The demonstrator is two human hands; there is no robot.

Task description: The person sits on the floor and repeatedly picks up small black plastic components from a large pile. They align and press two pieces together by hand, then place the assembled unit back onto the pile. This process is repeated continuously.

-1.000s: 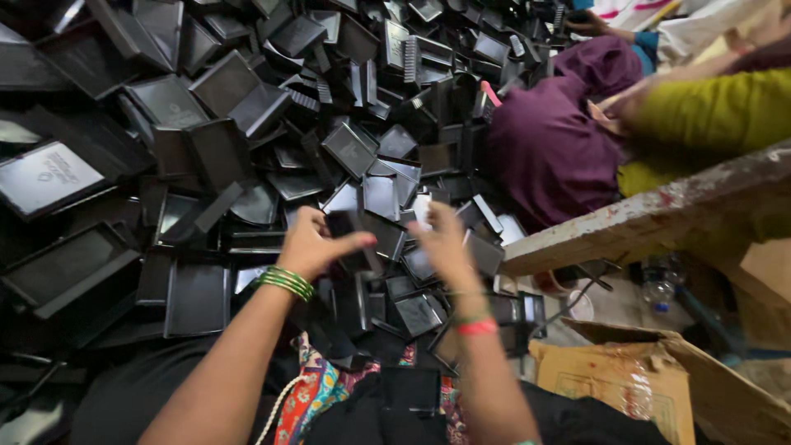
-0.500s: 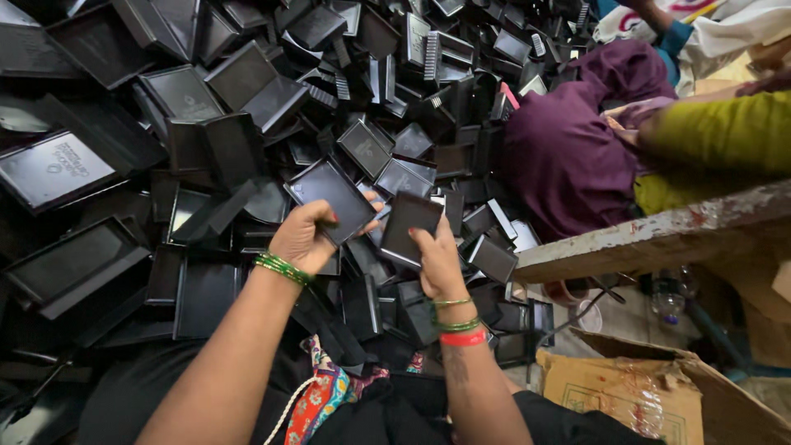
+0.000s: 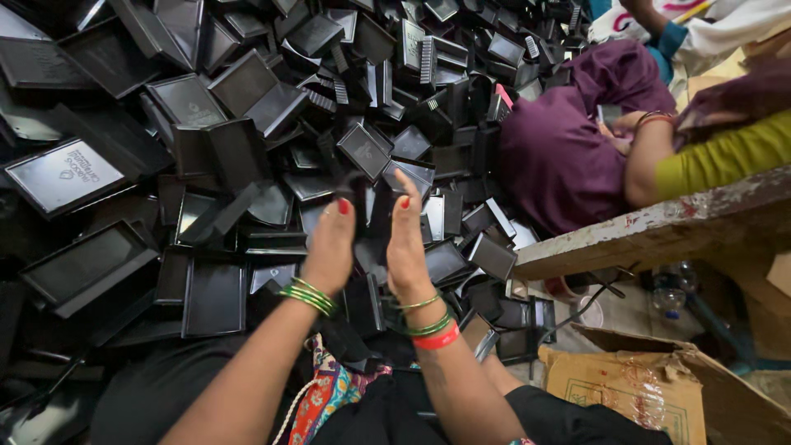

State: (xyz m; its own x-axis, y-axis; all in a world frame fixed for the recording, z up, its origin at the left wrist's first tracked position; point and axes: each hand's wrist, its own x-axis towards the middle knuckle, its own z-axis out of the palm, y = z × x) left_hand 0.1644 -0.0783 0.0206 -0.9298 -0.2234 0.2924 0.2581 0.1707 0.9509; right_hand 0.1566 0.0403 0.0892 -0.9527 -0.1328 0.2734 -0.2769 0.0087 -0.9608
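The two hands stand up side by side, palms facing each other, with a thin black plastic piece pressed between them. The left hand is flat and stretched, with its red-nailed thumb on top. The right hand is flat too, fingers pointing up and away from the person. So both hands are closed flat on that piece, not wide and not curled into a fist.

The black piece sits right between the palms, up near the fingertips. Only its dark edge shows. Its long side seems to run up and away, the same way the fingers point, but most of it is hidden, so I cannot tell for sure. Both hands are just as near to it, one on each side.

Behind the black piece, and to its left, lies a big heap of black plastic trays, tipped every which way. A flat black plastic lid with pale markings lies far to the left of the piece. To the right of the piece is a worn wooden bench edge. Past that bench sits another person in a purple cloth with a yellow-green sleeve. A torn brown cardboard box sits below the bench.
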